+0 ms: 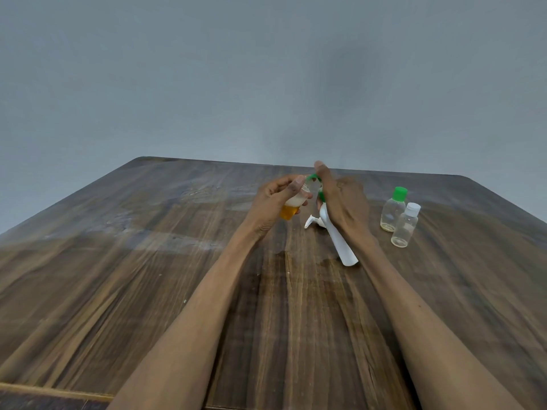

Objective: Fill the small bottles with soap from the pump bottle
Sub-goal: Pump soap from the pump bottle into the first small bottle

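Observation:
My left hand grips a small clear bottle, tilted, with orange soap in its lower part. My right hand is close against the bottle's mouth and pinches a green cap, which is mostly hidden by the fingers. Below my right hand a white pump piece with its nozzle leans on the table. To the right stand two small clear bottles, one with a green cap, one with a white cap; both look nearly empty.
The wooden table reaches to a grey wall behind. Its far edge runs just beyond my hands. A wet patch shows on the wood near the pump piece's lower end.

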